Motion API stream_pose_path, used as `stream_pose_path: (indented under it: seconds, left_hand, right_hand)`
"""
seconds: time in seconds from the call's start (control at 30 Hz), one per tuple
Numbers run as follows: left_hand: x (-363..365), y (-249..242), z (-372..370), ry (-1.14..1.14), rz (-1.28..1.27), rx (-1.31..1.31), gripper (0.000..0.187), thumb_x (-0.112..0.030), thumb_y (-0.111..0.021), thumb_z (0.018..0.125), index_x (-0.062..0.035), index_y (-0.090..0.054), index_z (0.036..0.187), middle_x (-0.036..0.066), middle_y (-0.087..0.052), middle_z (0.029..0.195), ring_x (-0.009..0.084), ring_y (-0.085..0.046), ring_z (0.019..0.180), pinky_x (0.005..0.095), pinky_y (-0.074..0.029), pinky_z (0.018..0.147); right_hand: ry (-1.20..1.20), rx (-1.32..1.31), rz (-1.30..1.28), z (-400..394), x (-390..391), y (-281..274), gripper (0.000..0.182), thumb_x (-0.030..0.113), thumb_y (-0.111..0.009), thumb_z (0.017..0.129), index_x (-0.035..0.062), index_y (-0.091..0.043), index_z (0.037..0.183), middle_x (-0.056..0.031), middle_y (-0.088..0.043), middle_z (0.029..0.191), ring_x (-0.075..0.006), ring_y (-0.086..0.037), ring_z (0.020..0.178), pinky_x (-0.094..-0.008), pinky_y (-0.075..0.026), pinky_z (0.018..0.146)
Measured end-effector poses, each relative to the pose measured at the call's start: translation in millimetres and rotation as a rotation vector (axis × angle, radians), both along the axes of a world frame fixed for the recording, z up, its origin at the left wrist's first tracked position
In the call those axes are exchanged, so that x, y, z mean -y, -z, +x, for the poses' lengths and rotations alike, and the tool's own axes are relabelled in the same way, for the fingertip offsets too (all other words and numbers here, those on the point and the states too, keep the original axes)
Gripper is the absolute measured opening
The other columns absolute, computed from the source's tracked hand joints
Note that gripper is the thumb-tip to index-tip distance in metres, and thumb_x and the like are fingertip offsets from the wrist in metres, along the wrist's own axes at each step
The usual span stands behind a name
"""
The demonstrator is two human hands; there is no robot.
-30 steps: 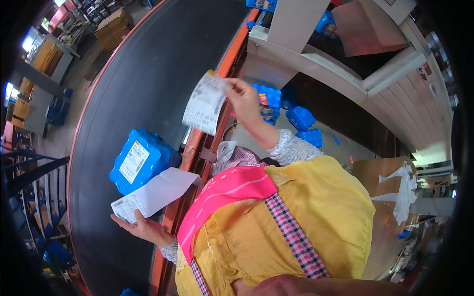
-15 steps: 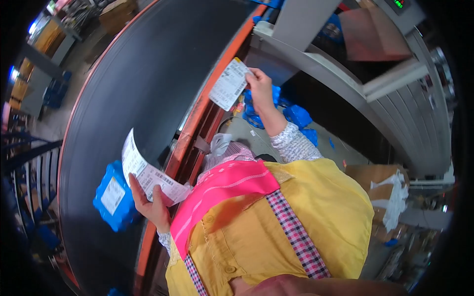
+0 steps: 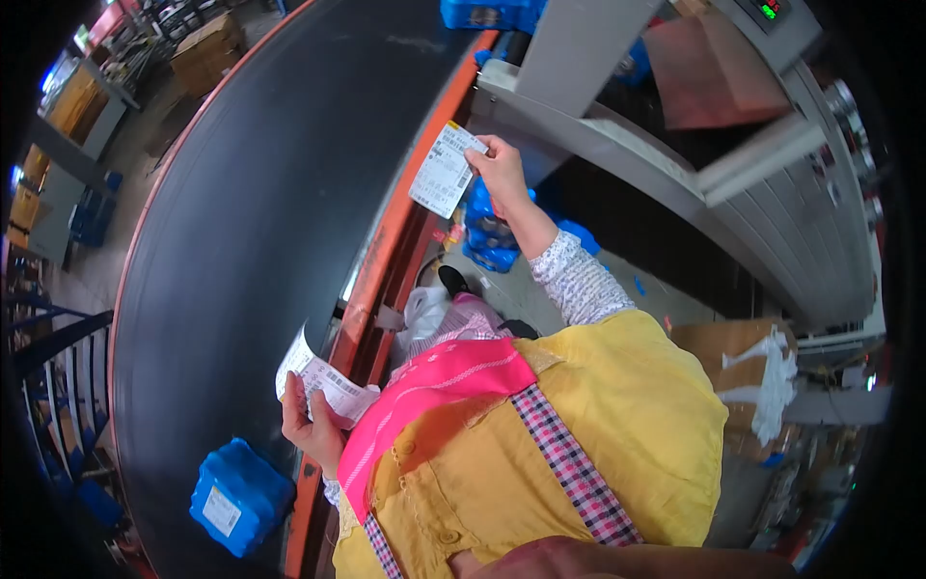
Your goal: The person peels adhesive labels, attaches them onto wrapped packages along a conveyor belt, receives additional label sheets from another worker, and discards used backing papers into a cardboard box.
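Observation:
My right hand (image 3: 501,174) pinches a white printed shipping label (image 3: 444,174) by its upper right edge, above the orange rail of the conveyor. In my left hand (image 3: 313,429) is a curling strip of shipping labels (image 3: 333,388), gripped between thumb and fingers in front of my pink apron. Below and left of that hand, a blue wrapped package (image 3: 241,497) with a white label on it lies on the black conveyor belt (image 3: 251,222). The two hands are well apart.
An orange rail (image 3: 391,227) edges the belt. More blue packages (image 3: 490,232) sit on the floor beyond my right hand, and another blue package (image 3: 487,13) is at the belt's far end. A grey machine frame (image 3: 617,145) stands right; a cardboard box (image 3: 738,372) lies below it.
The blue package has moved down along the belt, away from my left hand. My left hand has lowered slightly and its label strip curls more. My right hand still holds its label.

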State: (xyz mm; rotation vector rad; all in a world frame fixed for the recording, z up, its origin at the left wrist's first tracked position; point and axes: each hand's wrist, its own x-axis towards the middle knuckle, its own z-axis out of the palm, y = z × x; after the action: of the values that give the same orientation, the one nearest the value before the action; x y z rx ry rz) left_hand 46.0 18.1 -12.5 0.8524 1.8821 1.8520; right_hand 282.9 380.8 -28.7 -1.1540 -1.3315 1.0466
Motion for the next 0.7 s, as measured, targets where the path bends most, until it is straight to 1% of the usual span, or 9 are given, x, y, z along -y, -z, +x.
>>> stream_pose_path:
  seconds: [0.07, 0.17, 0.23, 0.37, 0.43, 0.5, 0.57, 0.63, 0.7]
  left_hand:
    - [-35.8, -6.3, 5.7, -0.041, -0.047, 0.059, 0.043, 0.005, -0.057, 0.083, 0.0045, -0.051, 0.125, 0.014, -0.061, 0.109, 0.0155, -0.057, 0.098, 0.0265, -0.044, 0.087]
    - [-101.7, -11.9, 17.5, -0.104, -0.028, 0.140, 0.042, 0.006, -0.056, 0.083, 0.0052, -0.051, 0.125, 0.014, -0.061, 0.108, 0.0140, -0.058, 0.095, 0.0254, -0.046, 0.082]
    - [-147.4, -2.1, 18.1, -0.158, 0.025, 0.128, 0.042, 0.006, -0.057, 0.083, 0.0048, -0.052, 0.125, 0.014, -0.061, 0.108, 0.0131, -0.059, 0.092, 0.0247, -0.047, 0.079]
    - [-247.0, -15.1, 29.9, -0.223, 0.060, 0.238, 0.041, 0.004, -0.058, 0.084, 0.0037, -0.052, 0.125, 0.013, -0.062, 0.106, 0.0120, -0.059, 0.090, 0.0233, -0.048, 0.076]
    - [-270.5, -27.5, 26.3, -0.250, 0.058, 0.276, 0.041, 0.003, -0.059, 0.084, 0.0036, -0.052, 0.125, 0.013, -0.062, 0.106, 0.0113, -0.059, 0.087, 0.0227, -0.047, 0.073]
    - [-291.0, -44.8, 18.1, -0.259, -0.008, 0.296, 0.043, 0.002, -0.059, 0.085, 0.0036, -0.049, 0.127, 0.014, -0.058, 0.117, 0.0133, -0.059, 0.093, 0.0246, -0.047, 0.079]
    - [-305.5, -51.4, 11.5, -0.265, -0.070, 0.320, 0.045, 0.002, -0.059, 0.085, 0.0035, -0.048, 0.129, 0.015, -0.056, 0.123, 0.0134, -0.059, 0.095, 0.0246, -0.047, 0.080]
    - [-307.3, -53.9, -2.4, -0.267, -0.136, 0.310, 0.045, 0.001, -0.060, 0.085, 0.0033, -0.048, 0.128, 0.014, -0.056, 0.123, 0.0118, -0.059, 0.093, 0.0228, -0.047, 0.077]
    - [-317.4, -55.3, -5.3, -0.301, -0.122, 0.246, 0.040, 0.000, -0.060, 0.085, 0.0035, -0.052, 0.124, 0.014, -0.061, 0.113, 0.0121, -0.059, 0.084, 0.0221, -0.047, 0.069]
  right_hand:
    - [-0.004, 0.061, 0.056, -11.6, -69.3, 2.4, 0.022, 0.006, -0.064, 0.081, -0.0030, -0.062, 0.101, -0.0022, -0.063, 0.080, -0.0069, -0.056, 0.067, -0.0215, -0.045, 0.062]
    - [0.032, 0.071, 0.077, -33.6, -197.2, 11.1, 0.029, 0.013, -0.069, 0.073, -0.0026, -0.064, 0.096, -0.0123, -0.068, 0.085, -0.0170, -0.065, 0.078, -0.0295, -0.049, 0.071]
    - [0.022, 0.118, 0.135, -48.7, -295.6, 19.5, 0.023, 0.008, -0.066, 0.075, -0.0034, -0.063, 0.095, -0.0050, -0.064, 0.076, -0.0107, -0.058, 0.064, -0.0247, -0.046, 0.059]
    - [0.140, 0.193, 0.143, -60.3, -467.0, -4.7, 0.031, 0.012, -0.069, 0.071, -0.0036, -0.064, 0.097, -0.0093, -0.067, 0.079, -0.0159, -0.063, 0.070, -0.0290, -0.049, 0.065]
    - [0.276, 0.325, 0.236, -59.8, -527.7, -29.7, 0.035, 0.024, -0.070, 0.065, -0.0004, -0.067, 0.089, -0.0203, -0.067, 0.088, -0.0329, -0.065, 0.084, -0.0379, -0.050, 0.077]
    - [0.386, 0.537, 0.314, -57.8, -567.8, -60.0, 0.035, 0.024, -0.068, 0.065, -0.0006, -0.067, 0.089, -0.0233, -0.066, 0.091, -0.0374, -0.063, 0.087, -0.0406, -0.049, 0.081]
    - [0.447, 0.660, 0.371, -48.9, -605.2, -76.9, 0.032, 0.022, -0.066, 0.066, -0.0006, -0.066, 0.089, -0.0230, -0.066, 0.093, -0.0374, -0.063, 0.090, -0.0420, -0.048, 0.084]
    - [0.383, 0.791, 0.300, -41.9, -634.2, -62.2, 0.043, 0.025, -0.067, 0.068, -0.0012, -0.063, 0.102, -0.0215, -0.065, 0.101, -0.0348, -0.062, 0.097, -0.0397, -0.047, 0.087]
    - [0.328, 0.899, 0.311, -38.8, -647.2, -38.6, 0.047, 0.022, -0.071, 0.067, -0.0006, -0.060, 0.107, -0.0202, -0.064, 0.105, -0.0349, -0.061, 0.099, -0.0385, -0.047, 0.089]
